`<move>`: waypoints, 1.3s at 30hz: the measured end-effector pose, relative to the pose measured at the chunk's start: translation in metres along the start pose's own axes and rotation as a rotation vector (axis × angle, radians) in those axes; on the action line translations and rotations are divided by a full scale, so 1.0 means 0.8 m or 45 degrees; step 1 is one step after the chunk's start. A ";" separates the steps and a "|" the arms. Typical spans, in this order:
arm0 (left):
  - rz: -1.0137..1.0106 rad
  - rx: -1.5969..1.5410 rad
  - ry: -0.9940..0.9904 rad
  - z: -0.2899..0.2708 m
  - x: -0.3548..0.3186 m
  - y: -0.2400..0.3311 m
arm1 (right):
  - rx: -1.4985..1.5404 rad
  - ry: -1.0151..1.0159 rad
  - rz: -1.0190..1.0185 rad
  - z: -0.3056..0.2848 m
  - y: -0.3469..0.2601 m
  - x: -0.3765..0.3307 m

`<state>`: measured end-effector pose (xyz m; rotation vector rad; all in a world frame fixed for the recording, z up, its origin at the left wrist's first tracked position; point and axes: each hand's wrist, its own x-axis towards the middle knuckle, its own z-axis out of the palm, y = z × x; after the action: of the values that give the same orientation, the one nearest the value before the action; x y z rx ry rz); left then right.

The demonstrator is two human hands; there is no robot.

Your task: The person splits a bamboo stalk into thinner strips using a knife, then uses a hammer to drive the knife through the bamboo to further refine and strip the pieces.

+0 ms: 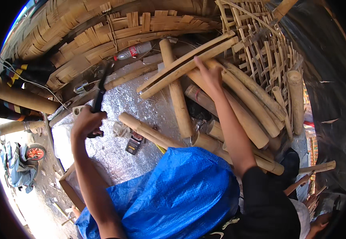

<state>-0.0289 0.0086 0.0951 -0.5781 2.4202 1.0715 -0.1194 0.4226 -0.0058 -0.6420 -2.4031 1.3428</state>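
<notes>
My left hand is closed round the handle of a long, narrow black tool. It is held up, pointing away from me; its exact kind is unclear. My right hand grips a bamboo length with a long dark slit down its middle. That piece slants from lower left to upper right, across another bamboo pole. Under and beside my right forearm lie several more bamboo poles. A blue tarp covers my lap.
Silvery foil sheeting covers the floor, with a small dark box and a cloth on it. A shorter bamboo piece lies close by. At the back are a plastic bottle and woven bamboo. Another person's hand shows lower right.
</notes>
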 end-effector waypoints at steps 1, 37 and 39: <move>0.017 0.076 -0.004 0.007 0.000 0.008 | -0.001 0.109 0.109 0.020 -0.004 0.044; 0.455 0.479 -0.017 -0.126 -0.145 0.139 | 0.123 -1.281 -0.595 0.018 -0.212 -0.054; 0.619 0.323 0.075 -0.112 -0.135 0.141 | -0.004 -1.245 -0.678 0.020 -0.199 -0.049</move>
<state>-0.0189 0.0309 0.2730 0.0713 2.7679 0.9029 -0.1305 0.3172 0.1208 0.8252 -2.9101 1.5937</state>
